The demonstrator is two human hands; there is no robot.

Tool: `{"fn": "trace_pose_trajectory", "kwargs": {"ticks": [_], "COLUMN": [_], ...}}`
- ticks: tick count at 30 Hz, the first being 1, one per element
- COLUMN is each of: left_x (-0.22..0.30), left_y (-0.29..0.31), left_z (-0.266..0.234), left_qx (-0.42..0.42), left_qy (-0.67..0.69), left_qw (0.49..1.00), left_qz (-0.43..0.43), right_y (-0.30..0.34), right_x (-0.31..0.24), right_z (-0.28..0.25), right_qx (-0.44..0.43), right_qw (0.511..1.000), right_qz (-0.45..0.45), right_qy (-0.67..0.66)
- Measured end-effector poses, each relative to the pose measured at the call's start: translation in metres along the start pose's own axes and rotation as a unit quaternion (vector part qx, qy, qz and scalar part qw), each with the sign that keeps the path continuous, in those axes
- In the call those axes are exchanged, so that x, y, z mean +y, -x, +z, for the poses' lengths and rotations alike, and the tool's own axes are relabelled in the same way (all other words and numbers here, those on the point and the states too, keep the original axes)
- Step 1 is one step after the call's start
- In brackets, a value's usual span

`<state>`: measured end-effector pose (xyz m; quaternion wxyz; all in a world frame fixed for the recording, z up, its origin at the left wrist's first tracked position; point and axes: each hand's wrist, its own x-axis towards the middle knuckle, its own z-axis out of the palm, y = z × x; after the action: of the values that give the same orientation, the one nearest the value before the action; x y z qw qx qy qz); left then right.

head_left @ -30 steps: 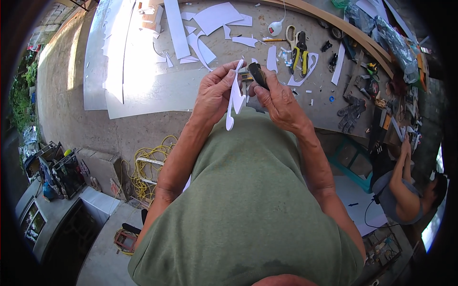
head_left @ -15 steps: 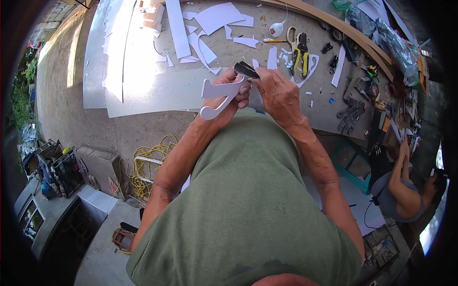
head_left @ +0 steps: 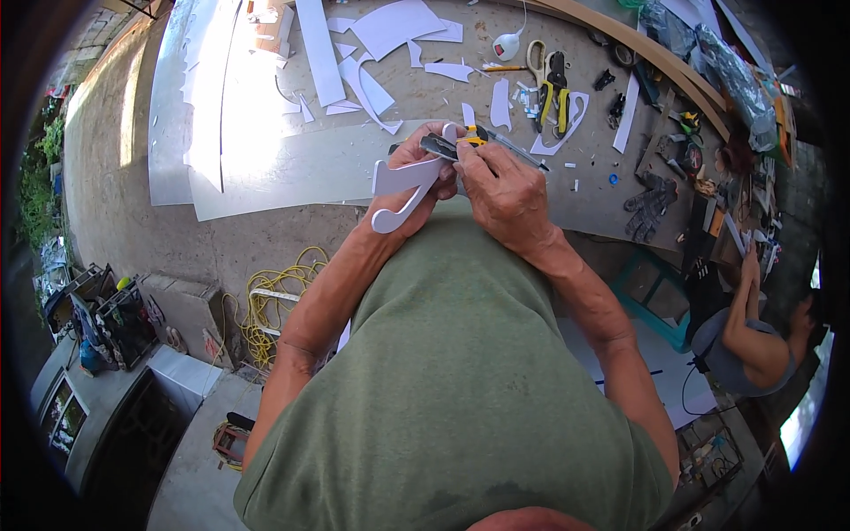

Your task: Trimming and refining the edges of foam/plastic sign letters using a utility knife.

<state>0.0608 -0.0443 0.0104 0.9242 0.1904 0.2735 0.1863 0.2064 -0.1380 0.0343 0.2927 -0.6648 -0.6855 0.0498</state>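
Observation:
My left hand (head_left: 419, 152) is closed around a white, hook-shaped cutout (head_left: 405, 180) of thick sheet, whose two arms point left. My right hand (head_left: 505, 190) grips what looks like a utility knife (head_left: 518, 150) with a grey body and yellow parts; its grey end sticks out to the right, past the knuckles. A dark, flat strip (head_left: 438, 146) reaches from the right fingers across the cutout's upper end. Whether it belongs to the knife, I cannot tell. Both hands meet at the table's near edge, and the fingers partly hide the cutout.
On the worktable (head_left: 482, 97) lie several white offcuts (head_left: 398, 28), scissors (head_left: 537, 60), yellow-handled snips (head_left: 554, 97), a pencil (head_left: 505, 68) and a grey glove (head_left: 651, 208). A translucent sheet (head_left: 292, 173) covers the left part. Another person (head_left: 753, 345) sits at the right; yellow cord (head_left: 261, 323) lies on the floor.
The dark strip has shifted left and lower over the cutout's upper end. My right hand has turned and moved slightly left, and the knife's grey body now shows.

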Motion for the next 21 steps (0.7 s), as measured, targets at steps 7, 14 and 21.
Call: {"fn": "trace_pose_trajectory", "kwargs": {"ticks": [7, 14, 21], "left_x": [0.005, 0.010, 0.006], "left_y": [-0.014, -0.005, -0.017], "left_z": [-0.006, 0.023, 0.010], "left_qx": [0.082, -0.024, 0.092], "left_qy": [-0.106, -0.061, -0.127], "left_qw": [0.989, 0.992, 0.981], "left_qz": [0.064, 0.104, 0.117], "right_y": [-0.004, -0.009, -0.006], "right_x": [0.003, 0.012, 0.007], "right_z": [0.005, 0.003, 0.010], "right_qx": [0.044, 0.082, 0.086], "right_qw": [0.993, 0.985, 0.987], "right_qz": [0.106, 0.152, 0.132], "right_qy": [-0.018, 0.021, 0.029]}}
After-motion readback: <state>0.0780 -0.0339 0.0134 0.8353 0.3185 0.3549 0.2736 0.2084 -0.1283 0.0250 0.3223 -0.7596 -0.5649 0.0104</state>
